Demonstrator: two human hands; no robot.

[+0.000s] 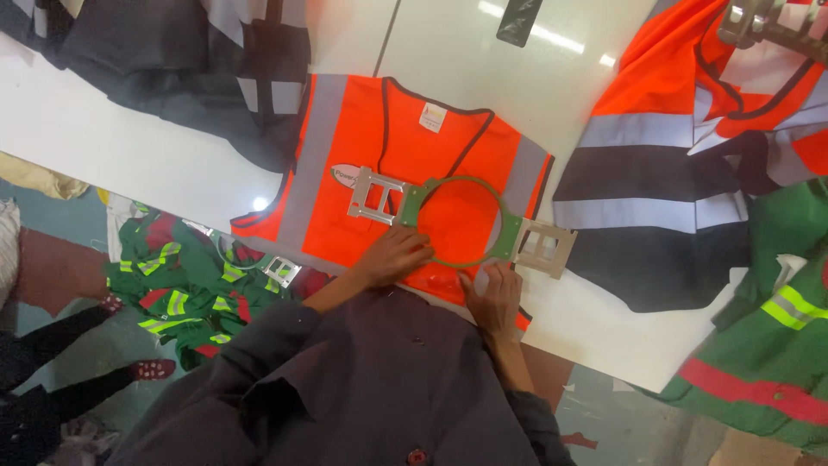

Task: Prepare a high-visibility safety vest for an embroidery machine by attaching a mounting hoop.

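An orange safety vest (362,147) with grey reflective stripes lies flat on a white table (112,147). On its front sits a green ring hoop (509,235) with a metal bracket at each end (376,195). My left hand (395,255) rests on the vest at the hoop's lower left rim, fingers touching the ring. Palm down and with its fingers spread, my right hand (495,299) presses the vest's lower edge just below the hoop's lower right side. Neither hand holds anything.
Dark navy garments (172,60) lie at the table's back left. An orange and navy striped vest (664,173) and green garments (768,345) lie at the right. On the floor at left are green garments (181,285), another hoop bracket (281,270) and a person's legs (78,380).
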